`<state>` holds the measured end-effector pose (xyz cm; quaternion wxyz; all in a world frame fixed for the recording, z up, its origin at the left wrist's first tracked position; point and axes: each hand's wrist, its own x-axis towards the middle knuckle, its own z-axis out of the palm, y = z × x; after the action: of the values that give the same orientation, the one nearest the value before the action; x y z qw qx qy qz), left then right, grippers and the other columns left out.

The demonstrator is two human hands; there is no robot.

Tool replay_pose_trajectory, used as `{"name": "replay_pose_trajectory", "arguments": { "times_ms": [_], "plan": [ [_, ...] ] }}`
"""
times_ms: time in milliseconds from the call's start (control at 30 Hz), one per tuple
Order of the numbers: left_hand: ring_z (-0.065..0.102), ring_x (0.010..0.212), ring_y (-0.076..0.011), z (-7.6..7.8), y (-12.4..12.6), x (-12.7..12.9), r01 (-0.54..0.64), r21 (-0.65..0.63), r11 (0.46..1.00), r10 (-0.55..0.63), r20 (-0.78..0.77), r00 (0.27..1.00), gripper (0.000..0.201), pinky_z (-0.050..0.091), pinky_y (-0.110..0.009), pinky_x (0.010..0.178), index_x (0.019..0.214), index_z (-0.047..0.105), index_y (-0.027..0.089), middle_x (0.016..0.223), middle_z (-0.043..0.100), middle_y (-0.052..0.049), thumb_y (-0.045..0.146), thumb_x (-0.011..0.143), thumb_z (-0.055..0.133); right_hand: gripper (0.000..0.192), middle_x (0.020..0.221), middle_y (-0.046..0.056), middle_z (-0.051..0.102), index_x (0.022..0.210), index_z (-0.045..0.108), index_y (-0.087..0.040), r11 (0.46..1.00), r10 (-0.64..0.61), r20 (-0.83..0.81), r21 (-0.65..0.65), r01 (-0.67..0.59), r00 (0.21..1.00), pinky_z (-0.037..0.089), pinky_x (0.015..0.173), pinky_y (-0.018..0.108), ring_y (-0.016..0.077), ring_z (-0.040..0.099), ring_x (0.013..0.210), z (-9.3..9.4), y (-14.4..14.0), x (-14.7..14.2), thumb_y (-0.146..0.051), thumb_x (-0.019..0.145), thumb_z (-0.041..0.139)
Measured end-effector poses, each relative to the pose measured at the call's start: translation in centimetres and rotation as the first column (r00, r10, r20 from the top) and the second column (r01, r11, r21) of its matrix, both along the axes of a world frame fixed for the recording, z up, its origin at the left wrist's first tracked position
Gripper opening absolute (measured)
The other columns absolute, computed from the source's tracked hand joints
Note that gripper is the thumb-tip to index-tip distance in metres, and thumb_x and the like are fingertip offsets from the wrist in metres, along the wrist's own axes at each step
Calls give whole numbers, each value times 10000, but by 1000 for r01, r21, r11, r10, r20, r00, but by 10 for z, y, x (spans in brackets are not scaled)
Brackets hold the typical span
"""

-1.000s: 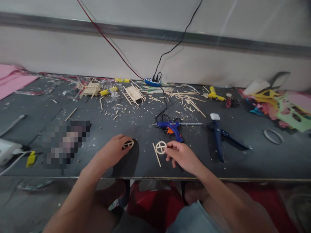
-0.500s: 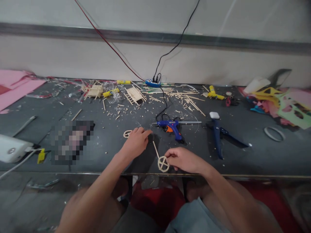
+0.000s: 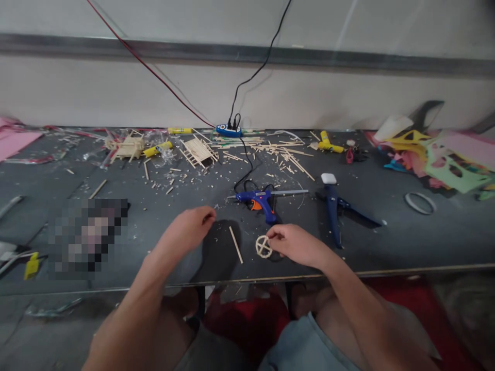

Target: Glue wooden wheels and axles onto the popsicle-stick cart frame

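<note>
Wooden and pale, the small spoked wheel (image 3: 263, 246) sits pinched at its right rim between the fingertips of my right hand (image 3: 296, 245), close to the front edge of the bench (image 3: 386, 242). Whether it rests flat on the surface or is lifted a little I cannot tell. My left hand (image 3: 187, 229) hovers to the left of it with fingers curled and tips drawn together near the thumb — too small to say if anything is caught between them. A loose wooden stick (image 3: 235, 245) lies slanted on the bench between my two hands, touching neither.

Just beyond the wheel stands the blue glue gun (image 3: 260, 198), its black cord running back toward a power strip (image 3: 227, 130) at the rear edge. To its right lies a dark blue tool (image 3: 332, 206) with a white end; what kind it is I cannot make out. A blurred-out patch (image 3: 87, 234) hides whatever sits toward the left front. Stick offcuts (image 3: 286, 154) and small stick-built frames (image 3: 197, 150) litter the back, and coloured foam scraps (image 3: 436, 154) at the right rear corner are cut off by the picture's edge.
</note>
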<state>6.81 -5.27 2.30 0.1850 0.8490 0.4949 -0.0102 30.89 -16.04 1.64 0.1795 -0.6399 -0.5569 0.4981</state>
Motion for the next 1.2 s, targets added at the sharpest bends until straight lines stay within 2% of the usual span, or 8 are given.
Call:
{"name": "replay_pose_trajectory", "arguments": {
  "times_ms": [133,233,333,500,667,833,1033,1200],
  "plan": [
    [587,736,-168,15,11,-26,-271,112,956,249,181,952,276,427,-251,655,955,574,183,837,649,-23,359,827,403,161,713,37,661,785,650,-200,1000,9,12,25,-9,1000,371,504,228,134,565,592,-7,-4,-1,-328,789,553],
    [572,818,-165,18,18,-47,-381,199,903,319,286,904,359,433,-269,757,1074,524,139,947,623,-37,374,850,371,162,750,42,661,834,642,-204,999,-31,-60,28,33,998,389,520,230,138,575,622,-9,-4,-4,-327,804,541],
    [578,877,-204,4,25,-59,-275,126,953,257,142,956,421,431,-303,807,1142,507,108,1012,613,-82,358,813,425,158,754,39,653,860,632,-198,996,-57,-93,56,63,994,406,550,233,132,576,630,-11,-2,-11,-303,815,523],
    [519,1047,-273,-27,27,-53,14,38,999,-12,-57,998,458,384,-372,913,1193,510,118,1124,555,-148,317,783,460,142,781,28,647,889,613,-185,993,-64,-185,81,80,981,430,586,222,112,570,628,-17,0,-37,-245,806,514],
    [545,967,-246,-28,12,-48,-61,40,997,59,39,997,401,419,-345,859,1155,527,141,1055,541,-119,295,788,475,158,779,33,647,904,612,-167,996,-26,-254,78,47,967,425,546,202,96,562,589,-28,3,-73,-240,803,514],
    [572,859,-202,-27,1,-48,-125,2,992,123,146,982,413,444,-301,792,1149,544,192,1028,515,-79,323,758,536,226,743,25,635,983,607,-177,981,-19,-177,188,53,984,423,528,208,99,549,558,-41,11,-92,-284,799,531],
    [576,887,-220,-29,5,-64,-101,-50,994,105,94,990,435,426,-295,770,1203,523,273,1021,598,-60,299,769,527,252,746,25,621,968,619,-188,934,-191,-108,286,215,976,452,564,239,127,556,614,-32,16,-73,-342,781,550],
    [561,894,-217,-26,10,-76,24,-21,999,-24,15,1000,477,415,-314,804,1266,477,288,999,567,-77,208,797,434,339,744,28,605,973,616,-177,821,-438,-107,358,446,892,456,576,261,137,546,613,-9,17,-18,-411,730,595]
  ]
}}
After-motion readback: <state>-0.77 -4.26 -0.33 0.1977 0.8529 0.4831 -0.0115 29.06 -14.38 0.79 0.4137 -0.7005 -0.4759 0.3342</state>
